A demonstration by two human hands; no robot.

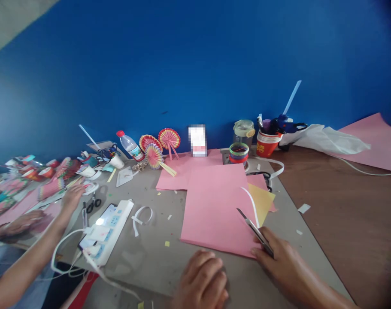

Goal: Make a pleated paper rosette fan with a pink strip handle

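Observation:
My right hand (279,257) grips a silver utility knife (256,231), its pointed blade aimed up and left over a large pink paper sheet (214,206). The thumb rests by the sheet's lower right corner. Just below the sheet's near edge, my left hand (203,279) lies curled on the table, fingers closed. Whatever the left fingers might hold is hidden. A curved white paper strip (251,201) lies on the right side of the pink sheet. Yellow paper (262,199) sticks out from under that side, and more pink paper (174,174) lies behind.
Left of the sheet are a white strip loop (147,214) and a power strip (114,234) with cables. Paper fans (163,146), a bottle (131,146), a jar (243,131) and a red cup (268,143) line the blue wall. Another person's arm (37,253) reaches in at left.

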